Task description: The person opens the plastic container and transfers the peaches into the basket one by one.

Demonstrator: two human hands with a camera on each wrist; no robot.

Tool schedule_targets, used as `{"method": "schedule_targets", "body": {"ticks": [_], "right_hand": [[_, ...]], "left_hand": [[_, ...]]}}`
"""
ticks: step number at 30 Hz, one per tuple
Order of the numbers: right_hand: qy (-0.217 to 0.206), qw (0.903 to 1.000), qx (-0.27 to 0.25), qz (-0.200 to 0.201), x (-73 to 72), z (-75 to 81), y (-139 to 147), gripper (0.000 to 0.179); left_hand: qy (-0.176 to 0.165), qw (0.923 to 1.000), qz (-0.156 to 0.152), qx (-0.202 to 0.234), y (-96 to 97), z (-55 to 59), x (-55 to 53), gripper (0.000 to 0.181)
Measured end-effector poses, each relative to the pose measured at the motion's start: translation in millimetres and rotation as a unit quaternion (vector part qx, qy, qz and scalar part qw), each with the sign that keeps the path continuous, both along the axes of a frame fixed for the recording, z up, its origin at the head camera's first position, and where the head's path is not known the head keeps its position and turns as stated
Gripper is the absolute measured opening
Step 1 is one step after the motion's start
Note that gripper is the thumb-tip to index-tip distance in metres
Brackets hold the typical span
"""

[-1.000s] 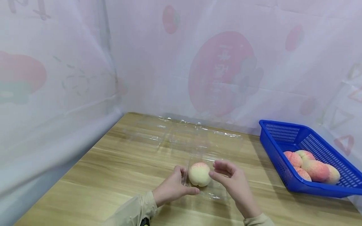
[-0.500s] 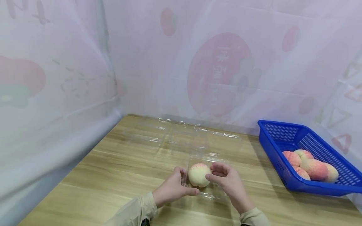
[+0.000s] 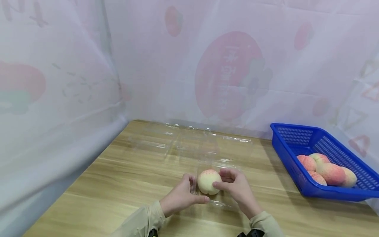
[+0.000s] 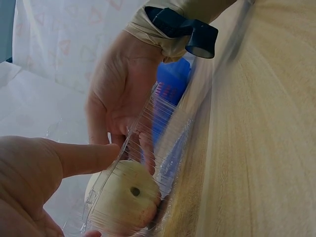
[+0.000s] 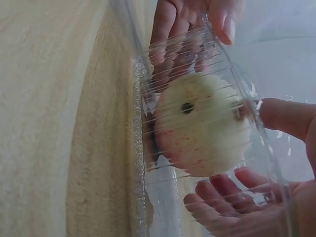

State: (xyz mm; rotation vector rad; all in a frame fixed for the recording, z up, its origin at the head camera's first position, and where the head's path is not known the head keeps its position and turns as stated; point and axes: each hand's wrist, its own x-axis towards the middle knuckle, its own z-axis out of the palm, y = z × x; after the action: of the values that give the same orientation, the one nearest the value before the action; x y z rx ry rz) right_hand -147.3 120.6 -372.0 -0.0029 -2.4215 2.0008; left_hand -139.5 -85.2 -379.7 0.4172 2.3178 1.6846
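Note:
A pale cream peach (image 3: pixel 207 182) with a pink-speckled top sits in a clear plastic box (image 3: pixel 218 203) near the front of the table. My left hand (image 3: pixel 181 197) holds the box at its left side, thumb along the front rim and fingers behind the wall. From the right, my right hand (image 3: pixel 238 189) grips the peach, its thumb on the near side and the fingers round the far side. Through the ribbed wall in the right wrist view, a small dark hole shows in the peach (image 5: pixel 202 128). The left wrist view shows the right hand (image 4: pixel 126 89) beyond the box.
More clear plastic boxes (image 3: pixel 192 143) stand along the back of the wooden table (image 3: pixel 124 174); their outlines are hard to separate. A blue basket (image 3: pixel 288 168) at the right holds several pink and cream peaches (image 3: pixel 330 173). Printed white sheeting (image 3: pixel 160 82) encloses the back and sides.
My right hand has shifted left, and its thumb now overlaps the peach more, with the fingers closer round it. The left hand and the box have hardly moved.

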Motion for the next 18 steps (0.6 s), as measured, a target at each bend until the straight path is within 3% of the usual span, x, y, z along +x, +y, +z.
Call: {"method": "schedule_targets", "body": {"ticks": [18], "right_hand": [[0.009, 0.9958, 0.052, 0.075, -13.0, -5.2, -10, 0.077]], "left_hand": [[-0.009, 1.0000, 0.000, 0.002, -1.6, 2.6, -0.9, 0.068]]}}
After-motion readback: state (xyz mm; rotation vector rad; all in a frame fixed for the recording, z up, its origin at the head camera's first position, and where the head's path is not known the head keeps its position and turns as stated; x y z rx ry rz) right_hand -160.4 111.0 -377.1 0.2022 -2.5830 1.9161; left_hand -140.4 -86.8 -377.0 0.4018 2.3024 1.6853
